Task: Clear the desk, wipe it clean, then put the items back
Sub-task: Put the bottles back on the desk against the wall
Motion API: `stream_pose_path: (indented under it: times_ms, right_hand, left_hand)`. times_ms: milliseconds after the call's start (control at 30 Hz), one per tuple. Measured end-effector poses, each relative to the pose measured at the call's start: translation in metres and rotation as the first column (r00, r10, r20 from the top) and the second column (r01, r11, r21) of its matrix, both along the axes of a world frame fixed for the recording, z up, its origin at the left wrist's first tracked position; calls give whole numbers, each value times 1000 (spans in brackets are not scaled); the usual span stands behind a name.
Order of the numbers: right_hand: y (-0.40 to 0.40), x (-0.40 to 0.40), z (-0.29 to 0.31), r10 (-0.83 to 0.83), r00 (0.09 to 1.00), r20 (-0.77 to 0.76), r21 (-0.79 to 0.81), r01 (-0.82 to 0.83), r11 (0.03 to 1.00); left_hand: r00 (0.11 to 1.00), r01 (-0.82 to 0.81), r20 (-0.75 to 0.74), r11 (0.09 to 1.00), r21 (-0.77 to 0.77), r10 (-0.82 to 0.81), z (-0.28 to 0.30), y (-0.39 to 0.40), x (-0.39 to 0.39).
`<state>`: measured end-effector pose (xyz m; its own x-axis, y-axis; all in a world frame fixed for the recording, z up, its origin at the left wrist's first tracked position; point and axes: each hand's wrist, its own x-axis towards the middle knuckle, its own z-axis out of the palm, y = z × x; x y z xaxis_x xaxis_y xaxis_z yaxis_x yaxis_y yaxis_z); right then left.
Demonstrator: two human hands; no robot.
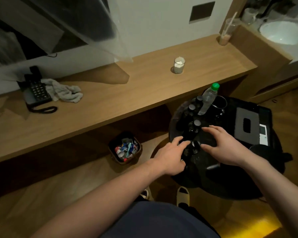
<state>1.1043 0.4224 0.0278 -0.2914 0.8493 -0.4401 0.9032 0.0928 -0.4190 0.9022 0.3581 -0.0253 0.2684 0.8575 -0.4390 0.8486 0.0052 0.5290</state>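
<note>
The long wooden desk [110, 103] holds a black telephone [35, 93], a crumpled grey cloth [65, 91] beside it and a glass candle [179, 65]. To the right, a dark round seat [205, 177] carries several small dark bottles [197, 123], a clear water bottle with a green cap [208, 98], a dark cup [219, 103] and a grey tissue box [247, 125]. My left hand [170, 155] and my right hand [225, 145] hover over the bottles at the seat's near side. Both have their fingers spread and hold nothing.
A small waste bin [125, 147] full of wrappers stands on the floor under the desk. A tall glass with a stick [228, 30] sits at the desk's far right corner. A white basin [282, 32] lies beyond it. My feet in slippers [183, 195] stand by the seat.
</note>
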Motion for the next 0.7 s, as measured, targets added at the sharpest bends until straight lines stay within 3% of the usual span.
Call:
stream_pose_path:
  times_ms: [200,433,567,700]
  right_hand:
    - [68,20,-24,212,976,54,-25,-211,977]
    - [111,12,-57,477,870,125,-43,-475,879]
    - [123,6,-72,502,855,128,10,-508,862]
    - [124,3,-80,528,833,167,102,-547,831]
  left_hand:
    - [994,-113,-13,994,-3,113,-13,24,68]
    - [954,-293,-29,951,96,297,-32,23,92]
    - [908,-404,-39,896,183,417,-37,19,96]
    - [840,-537,23,827,165,542,-40,12,98]
